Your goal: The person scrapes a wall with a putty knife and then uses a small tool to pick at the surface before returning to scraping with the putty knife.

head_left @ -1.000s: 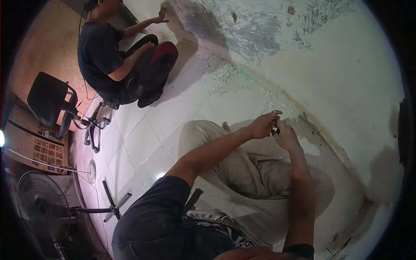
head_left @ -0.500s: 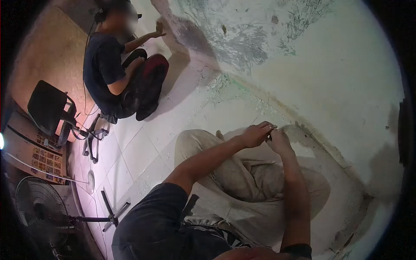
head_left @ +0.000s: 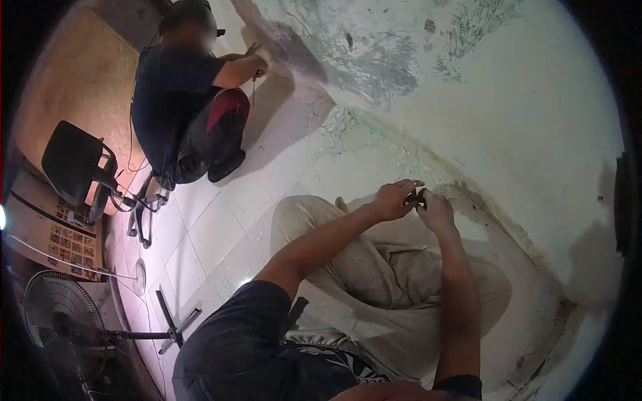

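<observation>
Our 2 hands barely moved: left hand (head_left: 390,200), right hand (head_left: 438,211) still pinching small dark piece (head_left: 416,198) together; far-left co-worker (head_left: 180,100) leaned into wall (head_left: 521,100).

floor tiles (head_left: 214,227): glossy, smooth | wall (head_left: 521,100): rough, flaking paint | trousers (head_left: 374,281): matt cloth

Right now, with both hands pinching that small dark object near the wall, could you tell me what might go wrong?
The small dark object is pinched only between the fingertips of the left hand and right hand, so it could slip into the folds of the beige trousers. The pale paint flakes strewn over the white tiled floor might hide it if it rolled there.
</observation>
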### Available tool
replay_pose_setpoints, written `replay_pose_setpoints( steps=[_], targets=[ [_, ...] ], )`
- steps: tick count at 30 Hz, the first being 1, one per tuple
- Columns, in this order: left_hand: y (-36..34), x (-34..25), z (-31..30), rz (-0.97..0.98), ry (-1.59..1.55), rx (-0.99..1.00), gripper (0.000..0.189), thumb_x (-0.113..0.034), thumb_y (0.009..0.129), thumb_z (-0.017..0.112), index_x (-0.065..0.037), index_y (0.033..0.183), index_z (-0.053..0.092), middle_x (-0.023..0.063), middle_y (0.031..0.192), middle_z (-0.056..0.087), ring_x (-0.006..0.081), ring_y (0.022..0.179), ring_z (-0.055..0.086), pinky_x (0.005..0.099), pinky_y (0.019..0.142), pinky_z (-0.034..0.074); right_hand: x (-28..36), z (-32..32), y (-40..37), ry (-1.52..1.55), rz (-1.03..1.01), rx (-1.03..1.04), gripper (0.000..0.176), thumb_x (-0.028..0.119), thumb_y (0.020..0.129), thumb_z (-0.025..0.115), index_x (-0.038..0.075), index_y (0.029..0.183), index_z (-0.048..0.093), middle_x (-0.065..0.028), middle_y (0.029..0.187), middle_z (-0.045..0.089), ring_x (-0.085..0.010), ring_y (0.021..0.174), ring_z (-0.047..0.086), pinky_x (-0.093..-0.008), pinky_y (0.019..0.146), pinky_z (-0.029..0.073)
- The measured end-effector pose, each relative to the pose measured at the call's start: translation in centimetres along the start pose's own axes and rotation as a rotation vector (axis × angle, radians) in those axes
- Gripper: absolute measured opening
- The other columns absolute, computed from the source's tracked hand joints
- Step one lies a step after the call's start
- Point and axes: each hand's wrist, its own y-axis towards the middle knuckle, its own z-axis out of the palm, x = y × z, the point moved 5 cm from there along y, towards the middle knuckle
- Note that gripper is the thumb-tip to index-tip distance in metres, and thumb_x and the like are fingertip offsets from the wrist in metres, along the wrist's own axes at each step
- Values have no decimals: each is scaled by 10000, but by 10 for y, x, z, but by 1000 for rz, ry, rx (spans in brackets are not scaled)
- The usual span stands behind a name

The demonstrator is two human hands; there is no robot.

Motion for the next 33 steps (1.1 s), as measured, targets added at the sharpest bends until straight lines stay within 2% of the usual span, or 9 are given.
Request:
replay_pose_setpoints(
  steps=[3,6,10,12,19,22,25,27,33],
  targets=[
    [1,3,1,-54,20,1,516,-126,814,698,-120,1294,510,70,973,629,207,675,654,361,620,530,0,-4,1,42,74,53,273,243,858,663,88,1072,594,-159,952,684,-347,985,639,-497,882,469],
    [3,5,-1,-97,6,23,502,-122,809,702,-124,1278,525,63,962,627,205,671,651,353,618,528,4,-13,-1,94,95,42,292,227,850,673,83,1093,600,-168,965,689,-358,971,645,-486,859,480],
    [1,6,2,7,33,15,483,-98,813,676,-122,1272,528,71,948,614,222,689,647,366,634,528,0,-8,-1,77,94,26,317,207,842,684,91,1126,606,-166,978,692,-359,956,656,-467,830,502],
    [0,3,0,17,21,18,488,-83,802,668,-118,1268,526,77,945,605,237,709,644,375,635,527,-3,-4,1,48,100,2,321,209,829,695,110,1126,621,-127,915,692,-314,896,664,-438,836,507],
    [-1,-5,1,152,70,3,472,-40,741,647,-99,1195,531,105,979,557,319,818,616,419,652,522,4,-10,0,40,80,84,346,184,814,696,100,1146,643,-140,961,702,-310,936,668,-431,853,511],
    [-1,-10,0,171,69,41,457,-48,741,650,-96,1179,528,106,992,551,334,832,614,428,661,523,-3,0,3,137,23,59,400,193,817,684,135,1209,625,-162,951,701,-334,932,668,-449,851,519],
    [0,-15,0,197,71,43,463,-49,744,646,-101,1188,523,105,991,558,337,834,616,434,668,524,-7,5,2,78,16,91,342,187,800,698,107,1131,666,-152,937,707,-332,930,668,-438,853,519],
    [-1,-16,1,194,78,62,470,-46,747,644,-106,1196,519,103,998,562,338,830,619,437,667,525,-7,5,2,127,46,97,252,182,790,699,79,1020,703,-136,951,713,-322,925,670,-424,852,519],
    [-1,-13,2,197,84,60,527,-48,763,642,-130,1264,501,94,1020,598,332,815,638,435,654,528,0,-4,-1,175,35,125,226,134,770,680,28,969,695,-157,983,707,-314,957,667,-404,857,515]
  ],
)
